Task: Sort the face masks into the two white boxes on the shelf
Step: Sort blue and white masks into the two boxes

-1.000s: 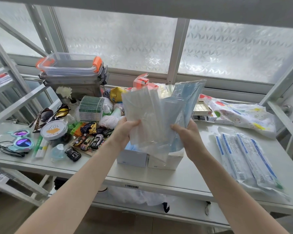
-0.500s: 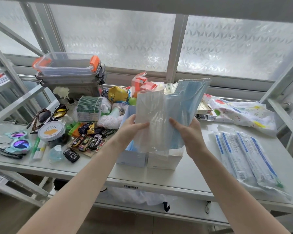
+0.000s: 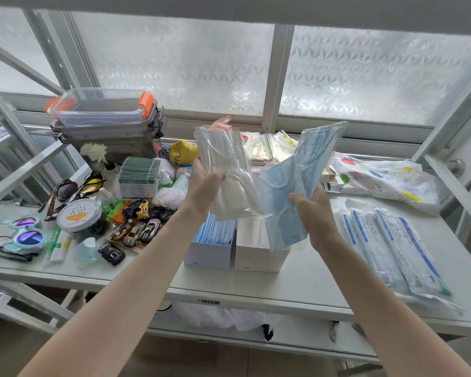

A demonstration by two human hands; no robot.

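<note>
My left hand (image 3: 206, 187) grips a white face mask in a clear wrapper (image 3: 227, 170), held upright above the boxes. My right hand (image 3: 314, 213) grips a blue face mask in a clear wrapper (image 3: 297, 183), tilted to the right, its lower end hanging over the right box. Two white boxes stand side by side on the shelf below the hands. The left box (image 3: 211, 254) holds several blue masks. The right box (image 3: 259, 258) has its inside mostly hidden behind the masks.
Long sealed packs (image 3: 389, 246) lie at the right. A patterned bag (image 3: 386, 180) lies behind them. Toy cars (image 3: 136, 227), sunglasses (image 3: 74, 187), a round tin (image 3: 79, 217) and stacked clear bins (image 3: 104, 115) crowd the left side. A shelf post (image 3: 446, 148) slants at right.
The two masks were held together in front of me. My hands have pulled them apart: the white one went left, the blue one went right and tilted.
</note>
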